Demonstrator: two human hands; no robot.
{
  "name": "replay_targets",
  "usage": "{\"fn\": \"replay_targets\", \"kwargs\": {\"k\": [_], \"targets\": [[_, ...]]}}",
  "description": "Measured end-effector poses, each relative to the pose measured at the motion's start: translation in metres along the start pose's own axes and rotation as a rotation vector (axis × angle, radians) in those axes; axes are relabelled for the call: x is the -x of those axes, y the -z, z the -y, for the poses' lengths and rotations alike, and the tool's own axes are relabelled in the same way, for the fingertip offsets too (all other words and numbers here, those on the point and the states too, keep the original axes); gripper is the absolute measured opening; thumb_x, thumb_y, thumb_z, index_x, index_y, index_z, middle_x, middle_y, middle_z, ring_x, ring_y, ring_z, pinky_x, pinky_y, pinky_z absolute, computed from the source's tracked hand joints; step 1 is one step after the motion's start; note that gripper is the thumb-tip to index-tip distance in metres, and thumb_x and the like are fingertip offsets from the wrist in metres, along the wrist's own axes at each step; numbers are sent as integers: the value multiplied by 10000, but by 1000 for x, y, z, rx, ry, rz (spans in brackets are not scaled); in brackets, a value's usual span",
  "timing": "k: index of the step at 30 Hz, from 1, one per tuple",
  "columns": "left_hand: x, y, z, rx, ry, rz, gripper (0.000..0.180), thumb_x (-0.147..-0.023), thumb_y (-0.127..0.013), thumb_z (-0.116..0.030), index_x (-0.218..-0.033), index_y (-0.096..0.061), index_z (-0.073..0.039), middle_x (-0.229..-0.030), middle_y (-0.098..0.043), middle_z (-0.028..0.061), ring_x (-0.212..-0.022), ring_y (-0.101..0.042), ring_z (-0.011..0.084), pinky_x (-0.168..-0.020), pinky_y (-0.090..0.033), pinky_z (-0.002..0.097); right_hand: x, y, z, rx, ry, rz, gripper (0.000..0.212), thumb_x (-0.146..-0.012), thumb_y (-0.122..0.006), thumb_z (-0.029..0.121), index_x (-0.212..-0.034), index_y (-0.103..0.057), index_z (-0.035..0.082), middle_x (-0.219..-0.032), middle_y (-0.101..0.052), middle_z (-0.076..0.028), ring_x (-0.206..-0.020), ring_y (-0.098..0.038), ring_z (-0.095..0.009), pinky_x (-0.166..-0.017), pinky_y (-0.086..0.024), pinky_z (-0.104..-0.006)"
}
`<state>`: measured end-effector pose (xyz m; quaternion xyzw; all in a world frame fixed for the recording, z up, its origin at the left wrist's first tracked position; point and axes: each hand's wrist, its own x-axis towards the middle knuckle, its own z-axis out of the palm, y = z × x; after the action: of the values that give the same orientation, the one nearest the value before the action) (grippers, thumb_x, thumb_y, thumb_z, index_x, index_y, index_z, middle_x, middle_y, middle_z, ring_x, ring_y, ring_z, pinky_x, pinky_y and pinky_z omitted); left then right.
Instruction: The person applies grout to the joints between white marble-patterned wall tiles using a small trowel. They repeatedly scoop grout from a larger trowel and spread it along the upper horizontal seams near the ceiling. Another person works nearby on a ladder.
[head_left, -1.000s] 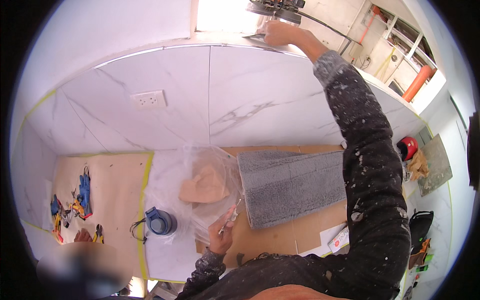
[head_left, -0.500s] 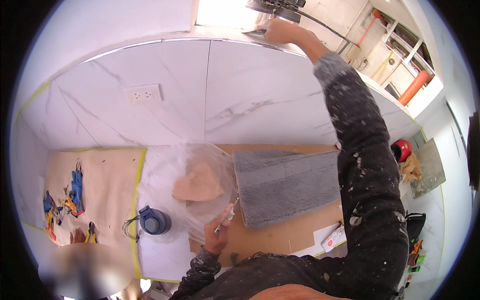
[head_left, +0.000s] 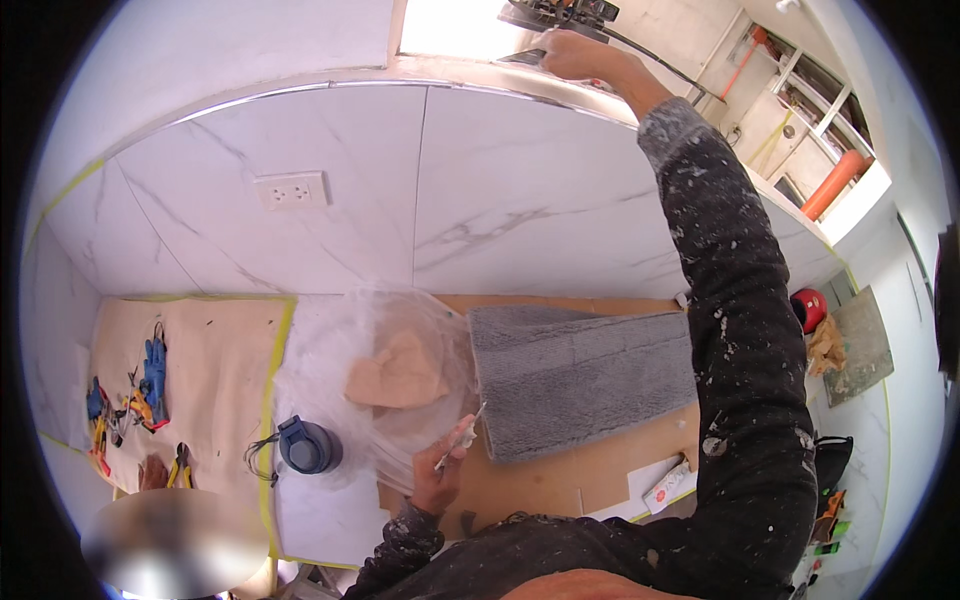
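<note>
Right hand [head_left: 572,54] grips blade [head_left: 522,57], flattish, likely for ledge [head_left: 440,70] contact; left hand [head_left: 437,482] grips tool [head_left: 465,437] (tilted, probably spare).

2 hands [head_left: 436,484] (plus 1 co-worker's hand [head_left: 153,472]), 1 gray cloth [head_left: 580,385], 1 bottle [head_left: 306,449], 1 outlet [head_left: 291,190].

Print visible from here on narrow white carton [head_left: 668,487], lying near right sleeve [head_left: 752,455]; small red emblem [head_left: 660,495] toward left end; darkish lettering alongside, too small to make out surely.
</note>
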<state>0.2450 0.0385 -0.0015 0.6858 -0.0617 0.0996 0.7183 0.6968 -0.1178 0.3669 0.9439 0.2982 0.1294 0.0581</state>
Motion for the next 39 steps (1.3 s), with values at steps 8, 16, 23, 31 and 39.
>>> {"fn": "replay_targets", "kwargs": {"k": [8, 16, 23, 31, 39], "targets": [[1, 7, 5, -21, -34, -34, 323, -949, -509, -60, -1254, -582, 21, -1227, -641, 169, -1092, -633, 219, -935, -467, 313, -7, -9, 42, 106, 111, -7, 428, -838, -475, 93, -1233, -595, -21, -1216, -592, -269, -1097, -580, -374, -999, -418, -412], [-2, 6, 2, -31, -74, -4, 340, -926, -514, -10, -1259, -584, 4, -1225, -643, 168, -1054, -639, 194, -922, -467, 302, 77, 58, 0, 5, 10, 29, 431, -793, -558, 102, -1206, -625, -4, -1039, -662, -232, -919, -635, -335, -853, -480, -398], [-2, -7, -2, -93, -111, -66, 370, -913, -506, 8, -1274, -587, -9, -1177, -669, 146, -937, -628, 142, -857, -475, 271, 20, 2, -39, 98, -30, 23, 428, -845, -517, 102, -1252, -594, -5, -1184, -613, -246, -1105, -577, -365, -978, -429, -389], [0, -2, -3, -62, -6, -2, 342, -935, -501, -36, -1261, -582, 28, -1169, -668, 165, -954, -638, 181, -862, -475, 297, 65, -3, 5, 43, 53, -5, 424, -863, -500, 84, -1270, -581, -4, -1253, -582, -246, -1154, -557, -365, -1014, -403, -431], [1, -7, 0, -45, -32, 24, 335, -943, -515, -54, -1265, -580, 9, -1181, -659, 179, -1028, -646, 205, -906, -474, 313, 105, 40, -60, 109, -75, -14, 396, -882, -549, 164, -1238, -599, -1, -1144, -618, -259, -1089, -570, -379, -955, -438, -408]]}}
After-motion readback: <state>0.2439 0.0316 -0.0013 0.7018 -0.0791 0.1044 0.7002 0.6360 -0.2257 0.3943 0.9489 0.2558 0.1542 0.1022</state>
